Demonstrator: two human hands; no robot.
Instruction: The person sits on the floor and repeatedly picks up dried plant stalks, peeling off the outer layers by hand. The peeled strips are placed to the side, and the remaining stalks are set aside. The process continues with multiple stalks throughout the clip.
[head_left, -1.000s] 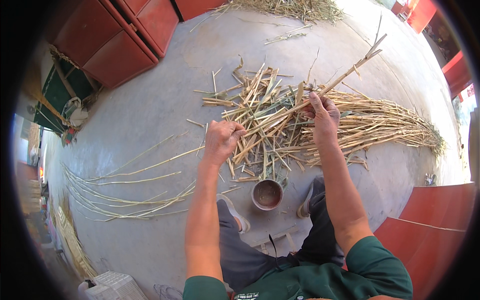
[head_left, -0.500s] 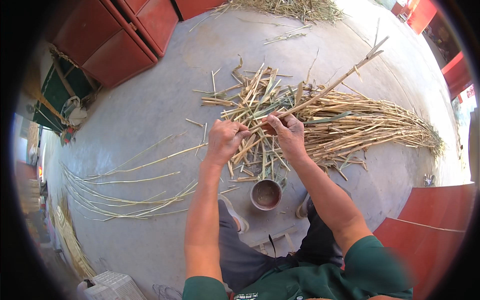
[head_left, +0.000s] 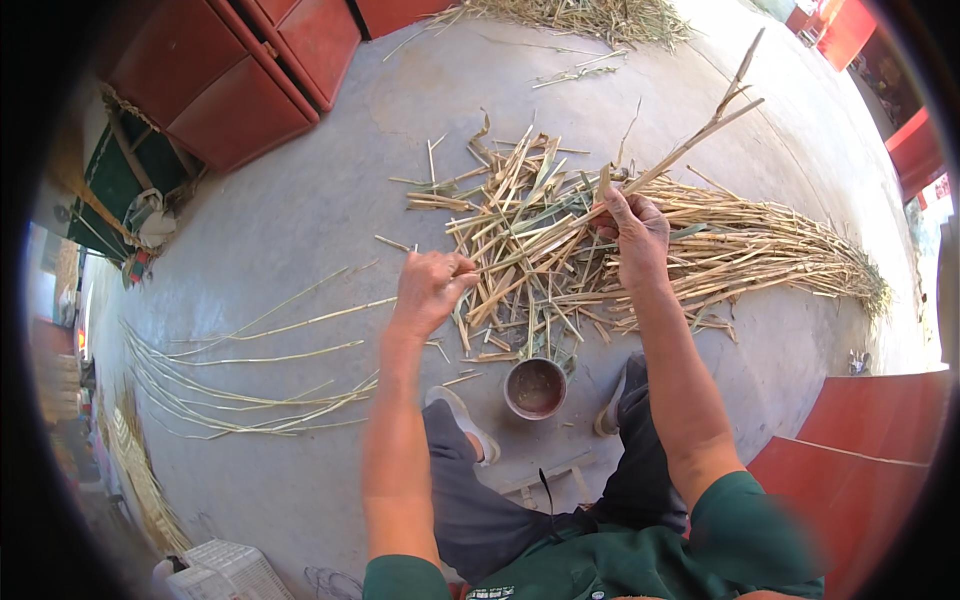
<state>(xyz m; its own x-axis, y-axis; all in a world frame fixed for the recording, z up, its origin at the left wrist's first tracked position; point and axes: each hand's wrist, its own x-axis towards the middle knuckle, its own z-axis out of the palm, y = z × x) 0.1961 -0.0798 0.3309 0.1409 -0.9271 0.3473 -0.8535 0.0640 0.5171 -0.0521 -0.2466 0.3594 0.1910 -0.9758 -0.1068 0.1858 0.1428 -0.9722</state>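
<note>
A long dry stalk (head_left: 690, 145) slants from my right hand up to the upper right, where its end forks. My right hand (head_left: 640, 238) is closed round it, thumb uppermost, at the near edge of a heap of cut stalk pieces (head_left: 515, 225). Lower and to the left, my left hand (head_left: 430, 288) is closed in a pinch on the stalk's nearer length. Past this hand a thin pale strand (head_left: 320, 320) runs left over the floor; whether it is the same stalk I cannot tell. Behind my right wrist lies a big bundle of straw-coloured stalks (head_left: 780, 235).
A small round bowl (head_left: 534, 388) stands between my feet. Long thin strips (head_left: 230, 400) fan out on the floor at left. Red cabinets (head_left: 240, 110) stand at the far left, and more straw (head_left: 590, 15) lies at the far edge. A white basket (head_left: 225, 572) is at lower left.
My hands have drawn apart: the right has slid up and rightward along the stalk, the left has shifted slightly left and down. The stalk's forked far end has moved a little left.
</note>
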